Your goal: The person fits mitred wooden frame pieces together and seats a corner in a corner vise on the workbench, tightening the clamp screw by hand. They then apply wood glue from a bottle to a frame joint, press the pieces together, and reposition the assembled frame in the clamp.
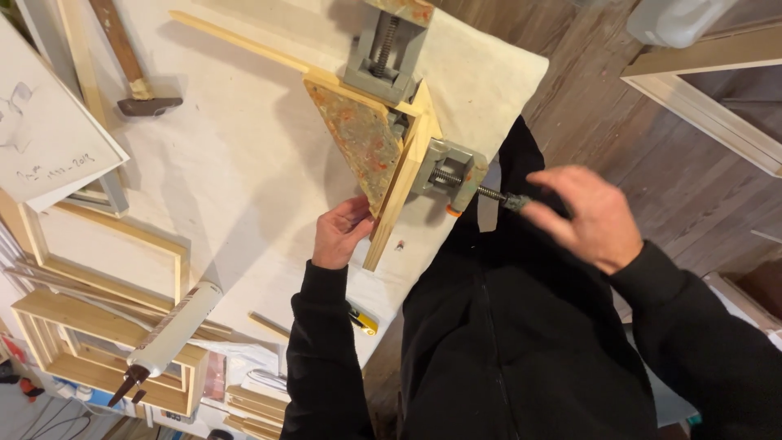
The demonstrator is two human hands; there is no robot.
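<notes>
- The corner clamp (407, 106) sits at the near edge of the white cloth-covered table (236, 163), a grey metal jig with two screw vises set at a right angle and a mottled orange-green triangular plate (362, 143) between them.
- Two pale wooden strips meet in it as a mitred corner: one strip (403, 195) runs down toward the person, the other strip (244, 41) runs off up and to the left across the cloth.
- The right hand (582, 216) is at the end of the nearer vise's threaded screw handle (497, 195), fingers curled round its tip (the hand is blurred, so how firmly it grips I cannot tell).
- The left hand (340, 232) lies against the free end of the nearer strip, fingertips pressed to its inner side just below the triangular plate, thumb tucked alongside; it braces the wood without closing fully round it.
- Both arms wear black sleeves, and the person's black top fills the lower middle of the view.
- A yellow utility knife (361, 319) pokes out by the left sleeve at the table edge.
- Farther up the cloth, well apart from the clamp, lies a hammer (134, 77) with a wooden shaft.
- At the left edge rests a white sheet with a faint sketch (45, 134).
- Below the table stand stacked bare wooden frames (98, 342), with a white caulking tube (171, 330) lying across them.
- A plank floor (652, 163) shows to the right.
</notes>
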